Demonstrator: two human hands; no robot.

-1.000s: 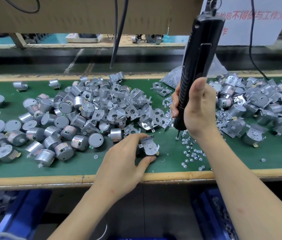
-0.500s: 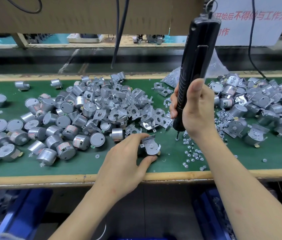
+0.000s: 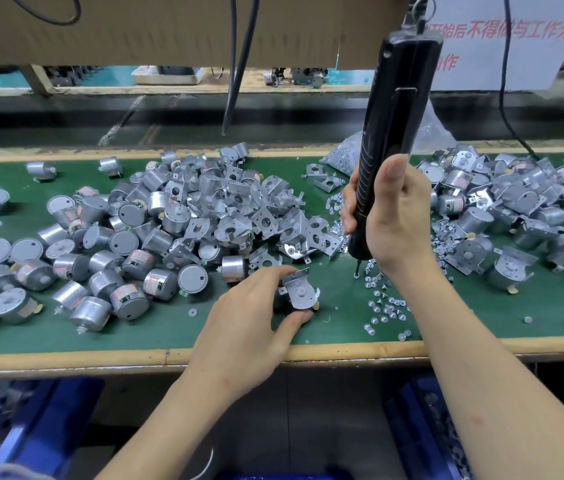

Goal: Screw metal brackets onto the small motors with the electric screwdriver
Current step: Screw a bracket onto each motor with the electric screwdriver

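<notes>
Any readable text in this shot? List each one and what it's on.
"开始后不得做与工作无": red characters on the white sign at top right; the start of the line is hidden behind the electric screwdriver.
"作": second line of the same sign; the rest is hidden.
Red-and-white stickers on the motors: too small to read.

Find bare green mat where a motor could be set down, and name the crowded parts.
Free: front strip between the motor pile and wooden edge, left of the left hand; front right, between the right pile and that edge. Crowded: both piles, loose screws.
</notes>
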